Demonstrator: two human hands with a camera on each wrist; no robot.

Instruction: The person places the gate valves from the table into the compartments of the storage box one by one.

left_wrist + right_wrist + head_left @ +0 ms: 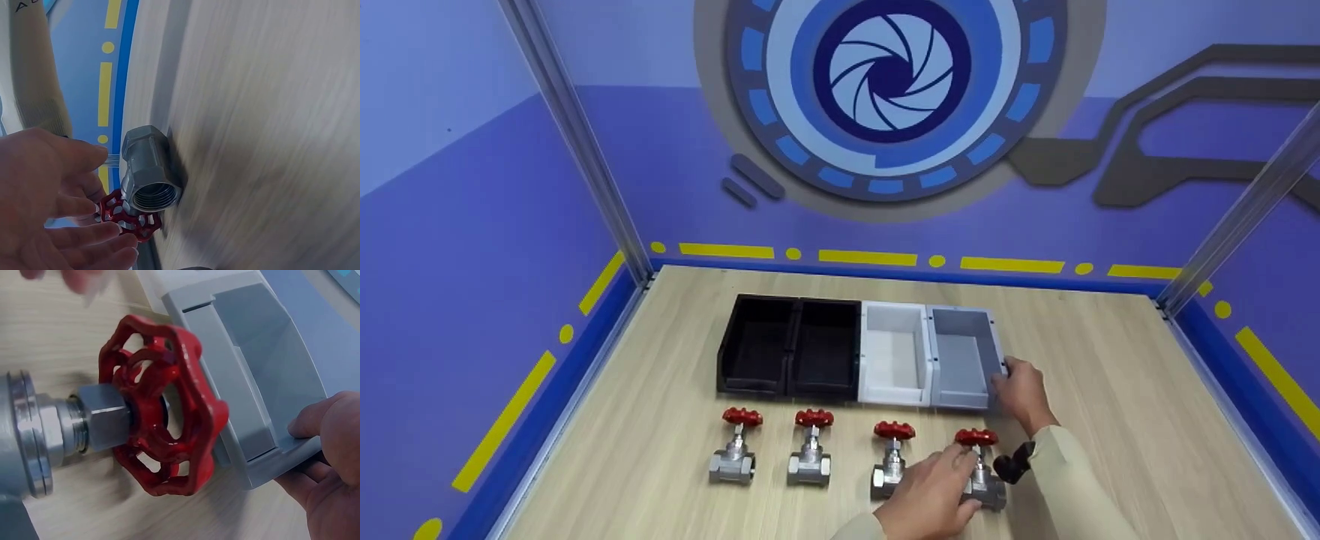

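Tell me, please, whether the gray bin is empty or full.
Empty: the gray bin shows a bare floor in the head view, with the right hand gripping its side wall.

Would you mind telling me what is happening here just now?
A person's right hand grips the gray bin by its right side, at the end of a row with a white bin and two black bins. Their left hand is beside the rightmost valve; whether they touch is unclear. Three other valves stand to that valve's left.
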